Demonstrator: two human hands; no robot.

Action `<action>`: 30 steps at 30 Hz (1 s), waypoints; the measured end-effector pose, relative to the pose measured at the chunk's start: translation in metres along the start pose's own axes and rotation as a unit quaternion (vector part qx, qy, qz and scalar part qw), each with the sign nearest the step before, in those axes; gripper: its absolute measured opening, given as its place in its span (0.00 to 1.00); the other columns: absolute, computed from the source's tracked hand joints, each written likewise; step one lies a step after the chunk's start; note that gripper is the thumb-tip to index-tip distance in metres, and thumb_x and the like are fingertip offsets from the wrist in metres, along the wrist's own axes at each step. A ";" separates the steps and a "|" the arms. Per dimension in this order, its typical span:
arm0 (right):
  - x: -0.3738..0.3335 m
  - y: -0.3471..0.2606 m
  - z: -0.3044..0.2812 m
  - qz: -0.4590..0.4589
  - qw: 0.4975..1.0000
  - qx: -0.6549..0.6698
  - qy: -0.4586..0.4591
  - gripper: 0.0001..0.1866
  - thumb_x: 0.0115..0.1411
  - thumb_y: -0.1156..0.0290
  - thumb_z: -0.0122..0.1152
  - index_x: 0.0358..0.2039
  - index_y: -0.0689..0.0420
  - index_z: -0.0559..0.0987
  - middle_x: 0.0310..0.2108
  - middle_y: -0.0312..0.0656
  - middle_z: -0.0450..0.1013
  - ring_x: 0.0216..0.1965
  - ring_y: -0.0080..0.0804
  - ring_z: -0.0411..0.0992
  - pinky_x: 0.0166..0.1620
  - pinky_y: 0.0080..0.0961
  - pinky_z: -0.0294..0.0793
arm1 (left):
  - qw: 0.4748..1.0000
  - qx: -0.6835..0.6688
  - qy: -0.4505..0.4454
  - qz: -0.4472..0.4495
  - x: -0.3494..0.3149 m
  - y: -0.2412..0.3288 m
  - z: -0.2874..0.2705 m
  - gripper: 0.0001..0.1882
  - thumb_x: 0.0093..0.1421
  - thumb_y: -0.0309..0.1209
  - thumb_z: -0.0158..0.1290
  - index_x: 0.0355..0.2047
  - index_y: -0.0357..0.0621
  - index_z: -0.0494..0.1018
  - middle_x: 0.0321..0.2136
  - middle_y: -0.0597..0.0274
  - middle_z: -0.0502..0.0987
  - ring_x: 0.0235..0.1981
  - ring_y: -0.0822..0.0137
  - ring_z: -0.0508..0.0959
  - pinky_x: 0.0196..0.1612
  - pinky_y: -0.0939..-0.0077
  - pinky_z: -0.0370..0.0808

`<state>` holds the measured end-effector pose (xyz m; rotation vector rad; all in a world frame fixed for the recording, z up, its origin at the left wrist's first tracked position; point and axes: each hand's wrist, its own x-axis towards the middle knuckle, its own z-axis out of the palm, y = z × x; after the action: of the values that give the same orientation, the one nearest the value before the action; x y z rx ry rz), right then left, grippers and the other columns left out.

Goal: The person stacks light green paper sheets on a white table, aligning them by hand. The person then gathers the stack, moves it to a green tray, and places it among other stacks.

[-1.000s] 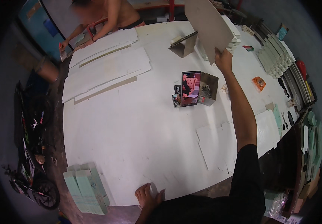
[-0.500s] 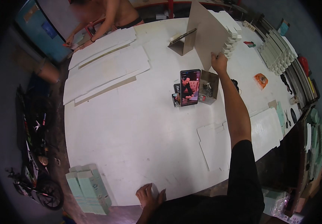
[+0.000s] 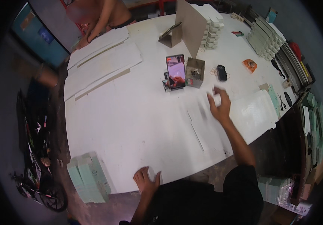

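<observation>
My right hand (image 3: 220, 106) hangs over the table's right half, thumb and fingers apart with nothing between them. Below it lies a flat white card sheet (image 3: 212, 129), only its cut left edge standing out clearly. Beside that is a stack of white card blanks (image 3: 253, 112). My left hand (image 3: 146, 181) rests at the table's near edge, fingers spread, holding nothing. Past my right hand are an upright phone (image 3: 175, 73) playing a video, a small open grey box (image 3: 196, 73) of odds and ends, and a black object (image 3: 222, 73) I cannot identify.
A tall grey board (image 3: 190, 28) stands against stacked folded white boxes (image 3: 212, 26). Large white sheets (image 3: 105, 67) lie at the far left, near another person (image 3: 103, 17). Bundled pale-green cartons (image 3: 88, 178) sit at the near left corner. Scissors (image 3: 282, 102) lie by the right edge.
My right hand has come away from the grey board's edge and drawn back toward me, opening. The view has shifted a little. My left hand stays at the near edge.
</observation>
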<state>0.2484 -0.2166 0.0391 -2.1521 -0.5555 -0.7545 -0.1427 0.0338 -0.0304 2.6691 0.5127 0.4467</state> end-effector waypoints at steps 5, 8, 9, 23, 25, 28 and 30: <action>-0.148 -0.067 -0.082 0.077 0.996 0.044 -0.016 0.13 0.58 0.78 0.72 0.43 0.64 0.81 0.39 0.49 0.80 0.41 0.46 0.77 0.48 0.39 0.75 | 1.000 0.004 0.023 0.017 -0.002 -0.005 0.008 0.33 0.54 0.42 0.72 0.55 0.37 0.74 0.50 0.47 0.74 0.54 0.46 0.72 0.61 0.47 0.65; -0.208 -0.106 -0.109 0.078 0.994 0.076 -0.005 0.10 0.58 0.79 0.72 0.41 0.63 0.82 0.37 0.48 0.80 0.39 0.46 0.78 0.46 0.40 0.76 | 0.999 0.015 0.025 0.025 -0.006 -0.008 0.005 0.34 0.55 0.42 0.72 0.56 0.37 0.74 0.50 0.47 0.74 0.54 0.46 0.72 0.60 0.47 0.65; -0.224 -0.117 -0.112 0.065 0.994 0.088 -0.002 0.10 0.58 0.79 0.72 0.40 0.63 0.82 0.36 0.48 0.81 0.38 0.46 0.78 0.46 0.40 0.76 | 0.999 0.020 0.026 0.026 -0.006 -0.008 0.004 0.34 0.55 0.42 0.72 0.57 0.37 0.74 0.50 0.47 0.74 0.54 0.46 0.72 0.60 0.47 0.65; -0.326 -0.114 -0.038 0.062 0.798 0.088 -0.593 0.31 0.72 0.48 0.55 0.58 0.65 0.78 0.57 0.64 0.75 0.61 0.59 0.72 0.64 0.52 0.69 | 0.999 -0.012 0.027 0.046 -0.008 -0.010 0.008 0.33 0.58 0.39 0.70 0.59 0.38 0.72 0.54 0.44 0.74 0.58 0.44 0.71 0.61 0.48 0.66; -0.318 -0.107 -0.029 0.096 0.750 0.130 -0.641 0.31 0.73 0.48 0.52 0.61 0.63 0.77 0.60 0.63 0.74 0.63 0.60 0.71 0.66 0.49 0.69 | 0.997 -0.012 0.040 0.071 -0.014 -0.019 0.012 0.33 0.59 0.38 0.69 0.60 0.37 0.71 0.55 0.43 0.74 0.58 0.43 0.71 0.62 0.48 0.66; -0.313 -0.086 -0.011 0.068 0.764 0.137 -0.627 0.28 0.73 0.52 0.50 0.63 0.59 0.77 0.62 0.58 0.73 0.64 0.58 0.70 0.67 0.46 0.68 | 0.999 -0.015 0.025 0.046 -0.016 -0.014 0.014 0.32 0.59 0.38 0.69 0.59 0.36 0.72 0.56 0.44 0.74 0.58 0.43 0.72 0.62 0.47 0.65; -0.320 -0.080 -0.003 0.087 0.738 0.116 -0.659 0.26 0.73 0.55 0.50 0.64 0.55 0.76 0.64 0.55 0.73 0.65 0.57 0.70 0.68 0.46 0.67 | 0.998 -0.023 0.017 0.055 -0.015 -0.010 0.013 0.31 0.59 0.38 0.69 0.58 0.36 0.73 0.55 0.44 0.74 0.58 0.43 0.72 0.62 0.48 0.65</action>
<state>-0.0339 -0.2152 -0.1312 -2.1438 -1.0185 1.0734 -0.1540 0.0329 -0.0492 2.6573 0.3631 0.5304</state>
